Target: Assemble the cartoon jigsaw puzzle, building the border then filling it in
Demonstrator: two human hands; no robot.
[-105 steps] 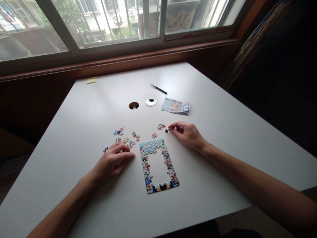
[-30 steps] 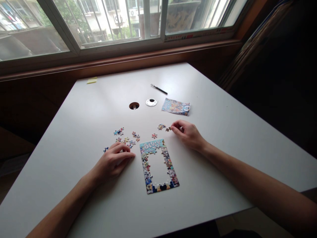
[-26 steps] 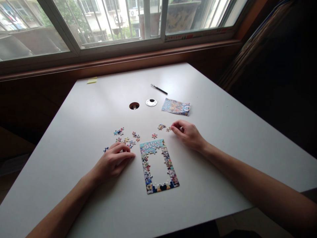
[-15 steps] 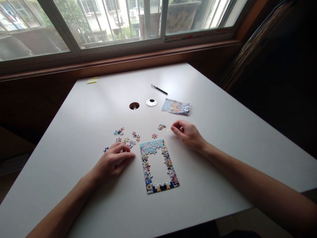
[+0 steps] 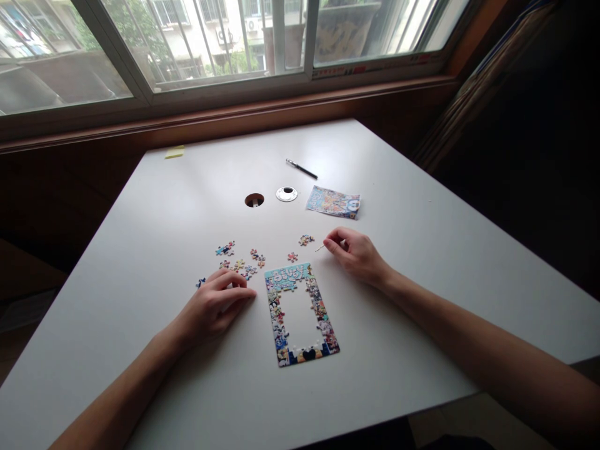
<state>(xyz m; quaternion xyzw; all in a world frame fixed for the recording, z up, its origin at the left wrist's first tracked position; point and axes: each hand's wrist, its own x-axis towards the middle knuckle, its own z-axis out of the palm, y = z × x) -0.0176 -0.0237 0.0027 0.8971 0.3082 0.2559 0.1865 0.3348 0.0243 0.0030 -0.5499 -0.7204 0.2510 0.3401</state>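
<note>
My right hand [image 5: 357, 255] pinches a small puzzle piece [image 5: 319, 248] between thumb and fingers, just above the tabletop. The piece is turned nearly edge-on, so its picture does not show. My left hand [image 5: 224, 299] rests on the table with loosely bent fingers, thumb apart from them, and nothing visible in it. Loose puzzle pieces [image 5: 239, 265] lie just beyond its fingers, some partly covered. Between my hands lies a jigsaw puzzle [image 5: 304, 272], its colourful border filled in around a bare white middle. Past its top edge are a red piece [image 5: 292, 257] and a joined cluster [image 5: 306, 240].
A printed picture sheet [image 5: 334, 202] lies beyond my right hand, with a black pen [image 5: 302, 169] behind it. A round hole [image 5: 254, 200] opens in the white table [image 5: 398, 337], beside a silver cap [image 5: 286, 194]. A yellow note [image 5: 175, 152] sticks at the far edge.
The puzzle piece in my right hand has turned from showing its pale flat face to nearly edge-on. My left hand has stayed in place.
</note>
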